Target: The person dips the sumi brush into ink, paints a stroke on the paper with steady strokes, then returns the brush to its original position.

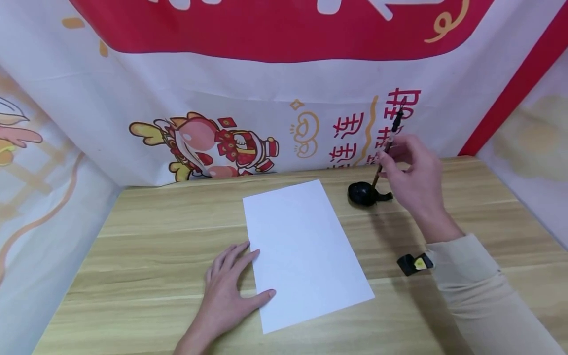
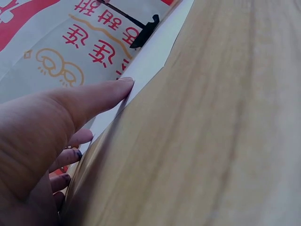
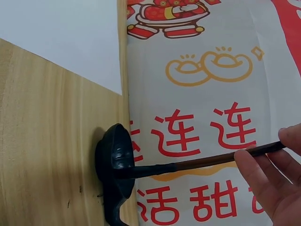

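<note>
The right hand [image 1: 414, 175], wrist raised, pinches the brush [image 1: 388, 143] upright, tip in the ink dish [image 1: 365, 193]; the left hand [image 1: 228, 286] presses flat, fingers spread, on the paper [image 1: 306, 251]

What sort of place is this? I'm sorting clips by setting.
Probably a tabletop calligraphy booth: a pale wooden table walled by festive red-and-white printed banners, with a blank white paper sheet and black ink dish.

The person's 2 hands are bare, with no rings or gloves. The right hand [image 1: 414, 180] comes out of a long, loose beige fabric sleeve [image 1: 477, 291] with a soft ribbed cuff at the wrist. The left hand [image 1: 228, 291] shows a bare wrist, with short, plain fingernails.
</note>
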The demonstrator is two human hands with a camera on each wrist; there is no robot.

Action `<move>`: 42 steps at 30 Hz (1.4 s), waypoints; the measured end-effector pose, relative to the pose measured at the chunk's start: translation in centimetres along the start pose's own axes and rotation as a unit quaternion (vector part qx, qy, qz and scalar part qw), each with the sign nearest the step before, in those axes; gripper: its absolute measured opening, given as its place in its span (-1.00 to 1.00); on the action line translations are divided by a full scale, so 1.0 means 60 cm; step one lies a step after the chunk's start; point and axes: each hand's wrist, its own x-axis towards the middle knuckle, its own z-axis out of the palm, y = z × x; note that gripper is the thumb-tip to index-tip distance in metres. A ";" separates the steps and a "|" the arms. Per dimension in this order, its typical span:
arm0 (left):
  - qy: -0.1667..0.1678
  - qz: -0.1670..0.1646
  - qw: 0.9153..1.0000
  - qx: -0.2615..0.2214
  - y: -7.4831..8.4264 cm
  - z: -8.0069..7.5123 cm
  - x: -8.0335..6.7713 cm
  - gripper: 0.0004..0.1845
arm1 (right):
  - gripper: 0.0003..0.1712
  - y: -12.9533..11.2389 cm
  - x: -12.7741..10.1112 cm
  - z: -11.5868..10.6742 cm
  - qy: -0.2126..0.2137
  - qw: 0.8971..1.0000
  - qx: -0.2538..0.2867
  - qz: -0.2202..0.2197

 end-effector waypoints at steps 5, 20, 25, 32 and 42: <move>0.003 0.005 1.000 -0.002 -0.001 0.001 -0.001 -0.10 | -0.57 0.004 -0.001 0.002 -0.004 1.000 -0.002 0.011; 0.005 0.009 1.000 -0.002 -0.002 0.003 0.000 -0.10 | -0.57 0.001 -0.003 -0.002 0.039 0.999 -0.003 -0.003; 0.004 0.010 1.000 -0.003 -0.002 0.002 0.000 -0.09 | -0.57 0.003 -0.002 0.000 0.047 0.999 -0.013 -0.014; 0.002 0.008 1.000 -0.006 -0.001 0.001 -0.001 -0.09 | -0.58 0.001 -0.002 -0.002 0.063 0.998 0.005 0.006; 0.019 0.028 0.999 0.003 -0.001 0.002 -0.002 -0.20 | -0.62 0.004 -0.004 0.004 0.087 0.995 0.044 0.015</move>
